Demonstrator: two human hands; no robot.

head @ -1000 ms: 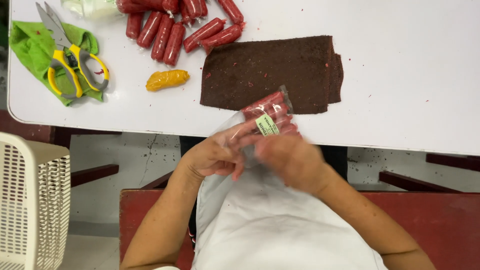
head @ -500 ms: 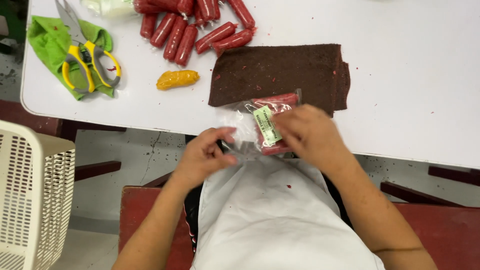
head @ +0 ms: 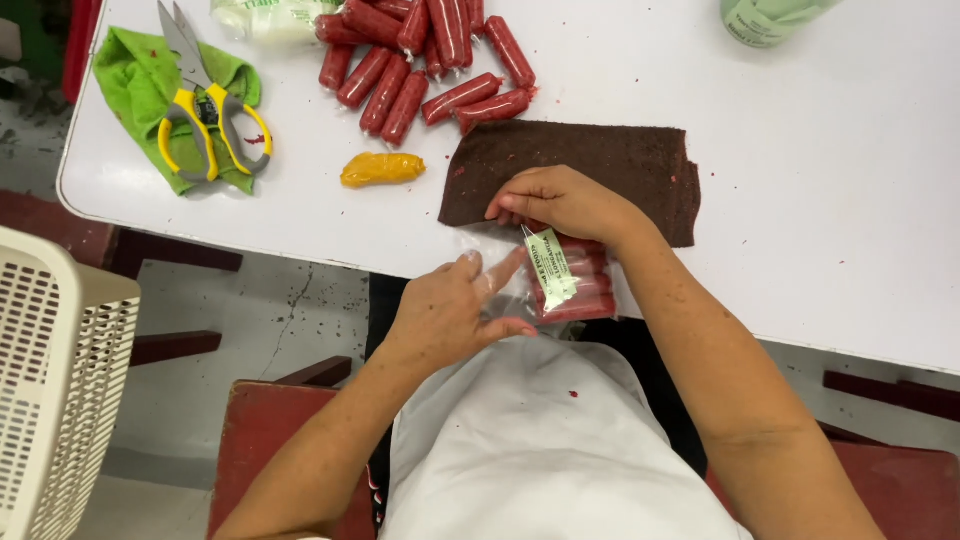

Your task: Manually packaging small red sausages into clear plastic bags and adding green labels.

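Far left, yellow-handled scissors [head: 205, 125] lie on a green cloth [head: 140, 85]. At the near table edge, the left hand [head: 445, 315] pinches the clear plastic bag of red sausages [head: 560, 275], apparently mid-packing; the right hand [head: 560, 200] presses flat, fingers spread, on its far end.

Right hand [head: 560, 200]: covers the upper end of the clear bag [head: 560, 275] and part of the brown cloth [head: 610, 165]. Left hand [head: 450, 305]: hides the bag's open end, so its mouth cannot be seen. Number of red sausages inside the bag: unclear behind the green label [head: 551, 265]. Cut by the top edge: pale green bottle [head: 770, 15], white packet [head: 270, 15], sausage pile [head: 430, 50]. Cut by the left edge: cream basket [head: 50, 400].
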